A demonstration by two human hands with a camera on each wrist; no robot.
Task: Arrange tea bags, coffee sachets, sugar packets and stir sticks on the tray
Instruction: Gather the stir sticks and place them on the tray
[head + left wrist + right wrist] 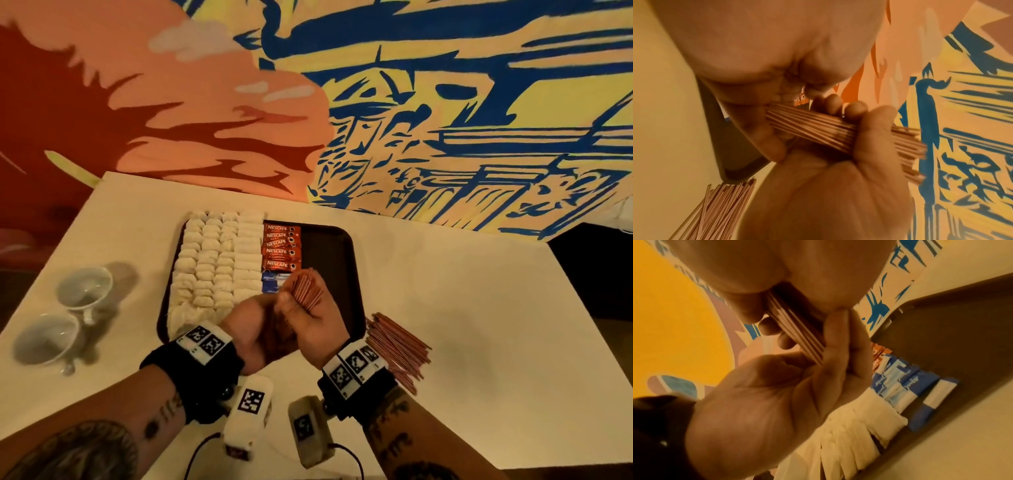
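Observation:
Both my hands meet above the near edge of the dark tray [329, 260]. My right hand [310, 317] grips a bundle of reddish stir sticks [306, 287] that fans up and away; my left hand [246, 325] curls round its lower end. In the left wrist view the right hand's thumb [875, 129] lies across the bundle [818, 129]. White tea bags [212, 260] fill the tray's left half, with red coffee sachets [281, 246] beside them and blue-white sugar packets [906, 386] nearer me. The tray's right side is bare.
A loose pile of stir sticks [397, 346] lies on the cream table right of the tray's near corner. Two white cups [85, 287] [44, 339] stand at the left. A painted wall rises just behind the table's far edge.

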